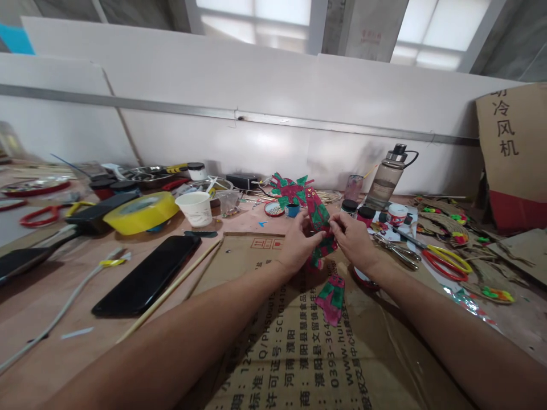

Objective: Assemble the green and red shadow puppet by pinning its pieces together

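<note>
Fingers (pixel 317 239) curled; left hand (pixel 298 246), right hand (pixel 354 239) pinching painted cutout (pixel 317 209), forearms (pixel 205 313) converging

The painted cutout (pixel 318 209) — pink-red and green — stands nearly upright, top leaning left, pinched between left hand (pixel 299 242) and right hand (pixel 354 239); a smaller painted piece (pixel 331 300) lies on the cardboard (pixel 384 347).

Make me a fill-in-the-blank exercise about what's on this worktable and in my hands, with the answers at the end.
In colour, the roll of tape beside the white cup is ____.
The left hand and right hand hold a painted piece coloured mainly pinkish red and ____.
A loose painted cutout lies on a large flat sheet of printed ____.
The lid of the water bottle is coloured ____.

Missing words: yellow; green; cardboard; black.
</note>
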Demonstrator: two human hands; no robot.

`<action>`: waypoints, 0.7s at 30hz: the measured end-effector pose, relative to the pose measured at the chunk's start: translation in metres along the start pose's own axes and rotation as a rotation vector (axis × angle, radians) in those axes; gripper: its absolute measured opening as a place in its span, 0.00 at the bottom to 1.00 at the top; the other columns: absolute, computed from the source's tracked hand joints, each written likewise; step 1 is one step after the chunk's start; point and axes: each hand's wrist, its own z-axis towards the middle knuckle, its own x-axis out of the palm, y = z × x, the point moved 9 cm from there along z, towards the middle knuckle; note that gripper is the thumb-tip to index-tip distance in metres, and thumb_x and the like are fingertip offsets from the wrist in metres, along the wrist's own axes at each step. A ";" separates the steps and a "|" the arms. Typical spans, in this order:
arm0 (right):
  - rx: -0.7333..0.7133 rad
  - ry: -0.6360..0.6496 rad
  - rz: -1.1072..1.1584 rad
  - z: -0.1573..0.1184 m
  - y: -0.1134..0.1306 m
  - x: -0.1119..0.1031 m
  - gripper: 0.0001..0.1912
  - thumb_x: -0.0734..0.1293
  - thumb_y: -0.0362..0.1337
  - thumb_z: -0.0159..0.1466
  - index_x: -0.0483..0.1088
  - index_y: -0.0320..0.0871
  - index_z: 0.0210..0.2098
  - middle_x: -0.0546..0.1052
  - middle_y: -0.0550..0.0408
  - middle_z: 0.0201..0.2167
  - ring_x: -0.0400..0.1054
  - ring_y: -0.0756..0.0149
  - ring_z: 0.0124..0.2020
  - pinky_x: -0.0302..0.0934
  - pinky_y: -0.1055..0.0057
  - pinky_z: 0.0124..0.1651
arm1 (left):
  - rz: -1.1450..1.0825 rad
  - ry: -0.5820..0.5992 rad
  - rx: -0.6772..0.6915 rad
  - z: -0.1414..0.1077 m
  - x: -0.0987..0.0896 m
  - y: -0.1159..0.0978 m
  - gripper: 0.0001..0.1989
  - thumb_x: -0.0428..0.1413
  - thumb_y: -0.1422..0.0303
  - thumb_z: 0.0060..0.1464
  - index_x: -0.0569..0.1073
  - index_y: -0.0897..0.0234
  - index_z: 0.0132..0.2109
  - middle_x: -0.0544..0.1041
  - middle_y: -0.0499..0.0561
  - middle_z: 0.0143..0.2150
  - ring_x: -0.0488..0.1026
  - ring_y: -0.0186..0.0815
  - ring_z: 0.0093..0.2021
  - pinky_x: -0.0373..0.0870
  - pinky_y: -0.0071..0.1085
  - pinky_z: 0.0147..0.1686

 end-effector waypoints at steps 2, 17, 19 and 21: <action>-0.011 0.007 0.004 0.000 0.003 0.000 0.07 0.58 0.36 0.65 0.67 0.45 0.32 0.72 0.56 0.25 0.64 0.66 0.25 0.53 0.71 0.30 | -0.009 0.004 0.004 0.000 0.001 -0.001 0.20 0.64 0.72 0.42 0.68 0.62 0.45 0.78 0.51 0.41 0.75 0.39 0.43 0.70 0.35 0.47; -0.022 0.039 0.088 0.003 -0.003 0.009 0.06 0.61 0.32 0.62 0.67 0.44 0.29 0.72 0.53 0.30 0.64 0.62 0.34 0.58 0.66 0.39 | -0.056 -0.031 -0.092 0.008 -0.011 0.027 0.16 0.62 0.69 0.45 0.69 0.61 0.42 0.79 0.50 0.40 0.76 0.40 0.44 0.71 0.37 0.46; 0.015 0.066 0.101 0.002 -0.007 0.013 0.06 0.62 0.32 0.61 0.69 0.44 0.29 0.73 0.54 0.29 0.64 0.63 0.33 0.58 0.67 0.38 | -0.053 -0.072 -0.127 0.006 -0.015 0.029 0.20 0.63 0.69 0.45 0.66 0.60 0.45 0.79 0.50 0.38 0.76 0.39 0.42 0.72 0.36 0.43; 0.052 0.110 0.116 0.001 -0.010 0.018 0.05 0.62 0.31 0.60 0.69 0.44 0.29 0.74 0.55 0.29 0.65 0.64 0.32 0.58 0.68 0.37 | -0.026 -0.121 -0.161 0.004 -0.020 0.029 0.24 0.64 0.69 0.44 0.64 0.60 0.48 0.79 0.50 0.37 0.77 0.40 0.40 0.73 0.36 0.40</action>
